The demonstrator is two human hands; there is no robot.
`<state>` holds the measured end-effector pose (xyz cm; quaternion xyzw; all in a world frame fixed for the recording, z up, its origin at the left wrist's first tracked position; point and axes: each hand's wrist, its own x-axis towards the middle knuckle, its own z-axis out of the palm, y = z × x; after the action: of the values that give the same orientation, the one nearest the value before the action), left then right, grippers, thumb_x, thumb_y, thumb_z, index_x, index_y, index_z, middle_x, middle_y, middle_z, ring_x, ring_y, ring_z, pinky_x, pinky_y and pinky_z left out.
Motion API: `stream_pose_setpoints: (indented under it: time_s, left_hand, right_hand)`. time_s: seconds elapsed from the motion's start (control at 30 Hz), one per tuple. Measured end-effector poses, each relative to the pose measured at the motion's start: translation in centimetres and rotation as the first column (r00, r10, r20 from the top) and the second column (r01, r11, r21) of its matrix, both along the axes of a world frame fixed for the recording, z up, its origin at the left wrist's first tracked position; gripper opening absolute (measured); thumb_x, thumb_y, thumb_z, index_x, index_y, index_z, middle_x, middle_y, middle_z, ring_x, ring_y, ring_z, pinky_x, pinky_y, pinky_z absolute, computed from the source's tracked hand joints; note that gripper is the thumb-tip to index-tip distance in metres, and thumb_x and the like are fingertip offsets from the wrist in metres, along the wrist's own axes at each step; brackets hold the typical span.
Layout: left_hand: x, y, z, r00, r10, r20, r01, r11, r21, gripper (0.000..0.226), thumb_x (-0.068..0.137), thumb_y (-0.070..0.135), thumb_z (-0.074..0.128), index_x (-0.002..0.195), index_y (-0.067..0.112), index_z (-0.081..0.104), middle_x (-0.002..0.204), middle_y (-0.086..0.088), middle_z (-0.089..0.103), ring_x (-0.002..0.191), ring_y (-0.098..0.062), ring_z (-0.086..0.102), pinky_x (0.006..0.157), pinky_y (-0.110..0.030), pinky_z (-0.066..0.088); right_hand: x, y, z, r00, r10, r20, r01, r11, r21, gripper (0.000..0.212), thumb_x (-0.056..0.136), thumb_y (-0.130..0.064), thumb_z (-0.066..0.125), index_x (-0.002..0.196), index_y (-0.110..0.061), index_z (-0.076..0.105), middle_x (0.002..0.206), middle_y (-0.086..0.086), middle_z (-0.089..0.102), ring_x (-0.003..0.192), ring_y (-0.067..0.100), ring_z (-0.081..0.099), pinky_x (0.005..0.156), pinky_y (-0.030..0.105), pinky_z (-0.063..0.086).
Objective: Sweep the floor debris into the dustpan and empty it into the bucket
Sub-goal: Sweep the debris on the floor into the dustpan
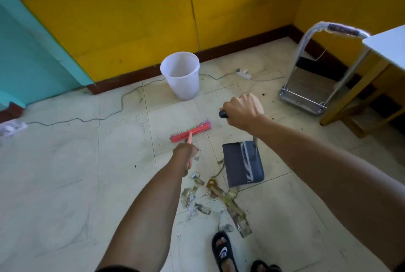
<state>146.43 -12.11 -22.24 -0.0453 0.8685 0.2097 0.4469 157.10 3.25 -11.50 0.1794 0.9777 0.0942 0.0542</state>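
Observation:
My left hand (185, 154) grips the pink handle of a red broom (190, 132), whose head rests on the floor beyond the hand. My right hand (243, 111) is closed on the black grip of a grey dustpan (242, 163), which stands on the tiles with its mouth toward me. Scraps of brownish tape and paper debris (219, 199) lie scattered just in front of the dustpan's mouth and between my arms. A white bucket (181, 75) stands upright near the yellow wall, beyond the broom.
A grey cable (122, 105) runs along the floor past the bucket to a power strip (243, 73). A folding hand trolley (306, 90) and a wooden table (385, 46) stand at the right. My sandalled foot (223, 252) is near the debris.

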Motion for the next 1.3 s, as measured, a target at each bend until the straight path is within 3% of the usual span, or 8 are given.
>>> stream_pose_setpoints:
  time_s: [0.1,0.17,0.33,0.7,0.97,1.07,1.17,1.3]
  left_hand:
    - [-1.2,1.1,-0.2,0.997,0.061,0.045,-0.066,0.991,0.120,0.054,0.100,0.027,0.032,0.147,0.053,0.022,0.079,-0.013,0.052,0.044,-0.016,0.031,0.043,-0.025,0.039]
    - [-1.7,1.5,-0.8,0.993,0.108,0.053,-0.114,0.987,0.116,0.049,0.099,0.025,0.040,0.148,0.026,0.036,0.071,-0.014,0.049,0.044,-0.018,0.031,0.070,-0.029,0.056]
    - [-3.6,2.3,-5.0,0.976,0.153,-0.152,-0.148,0.988,0.047,0.031,0.095,0.015,0.051,0.119,-0.004,0.056,0.065,-0.007,0.048,0.040,-0.011,0.040,0.037,-0.022,0.030]
    - [2.9,8.4,-11.6,0.988,0.126,-0.085,-0.144,0.956,-0.256,0.035,0.097,0.015,0.049,0.128,-0.002,0.052,0.063,-0.006,0.055,0.038,-0.011,0.045,0.038,-0.022,0.041]
    - [14.0,10.2,-9.2,0.988,0.127,-0.085,-0.138,0.980,-0.141,0.070,0.093,-0.003,0.046,0.153,0.021,0.020,0.097,-0.022,0.057,0.045,-0.005,0.039,0.043,-0.017,0.041]
    - [18.0,9.4,-8.7,0.987,0.151,-0.062,-0.161,0.963,-0.216,0.055,0.094,-0.001,0.047,0.146,0.011,0.035,0.074,-0.012,0.046,0.048,-0.007,0.041,0.051,-0.020,0.044]
    - [21.2,8.5,-7.5,0.992,0.109,-0.061,-0.118,0.978,-0.169,0.073,0.092,-0.007,0.042,0.153,0.029,0.022,0.125,-0.024,0.054,0.048,-0.008,0.043,0.057,-0.024,0.052]
    - [23.4,6.3,-4.3,0.994,0.026,-0.102,-0.037,0.993,-0.109,0.091,0.091,-0.010,0.038,0.150,0.050,0.005,0.138,-0.031,0.042,0.046,-0.005,0.039,0.045,-0.020,0.046]
  right_hand:
    - [-2.3,-0.4,-1.0,0.997,0.070,0.031,-0.070,0.998,-0.007,0.010,0.088,-0.012,0.053,0.086,-0.014,0.063,0.049,-0.004,0.033,0.047,0.018,0.045,0.051,0.028,0.043]
    - [-3.7,0.0,-1.4,0.993,0.115,0.036,-0.115,0.993,-0.004,0.010,0.088,-0.012,0.054,0.084,-0.015,0.063,0.050,-0.004,0.032,0.047,0.019,0.043,0.050,0.028,0.038]
    - [-7.3,2.5,-2.8,0.975,0.221,-0.001,-0.221,0.975,0.022,0.011,0.088,-0.012,0.055,0.085,-0.018,0.064,0.049,-0.005,0.032,0.040,0.014,0.028,0.044,0.025,0.024]
    - [-8.8,6.8,-4.7,0.857,0.514,0.045,-0.514,0.858,-0.019,0.027,0.083,-0.001,0.052,0.070,-0.025,0.052,0.054,-0.002,0.035,0.042,0.017,0.030,0.044,0.026,0.015]
    - [-4.6,8.7,-0.5,0.793,0.610,-0.001,-0.610,0.792,0.017,0.037,0.080,-0.001,0.051,0.054,-0.018,0.032,0.051,-0.002,0.033,0.042,0.017,0.029,0.044,0.025,0.016]
    - [-2.8,8.8,0.7,0.780,0.625,-0.001,-0.625,0.780,0.010,0.031,0.083,-0.004,0.050,0.059,-0.018,0.037,0.051,-0.001,0.032,0.043,0.018,0.029,0.044,0.025,0.017]
    - [-0.5,8.6,1.2,0.783,0.621,0.000,-0.621,0.783,0.032,0.033,0.083,-0.003,0.050,0.057,-0.018,0.038,0.051,-0.001,0.035,0.044,0.019,0.034,0.044,0.024,0.020]
    - [2.9,8.5,1.7,0.796,0.606,-0.009,-0.605,0.795,0.035,0.025,0.082,-0.002,0.049,0.069,-0.023,0.050,0.052,-0.001,0.038,0.051,0.023,0.042,0.046,0.024,0.025]
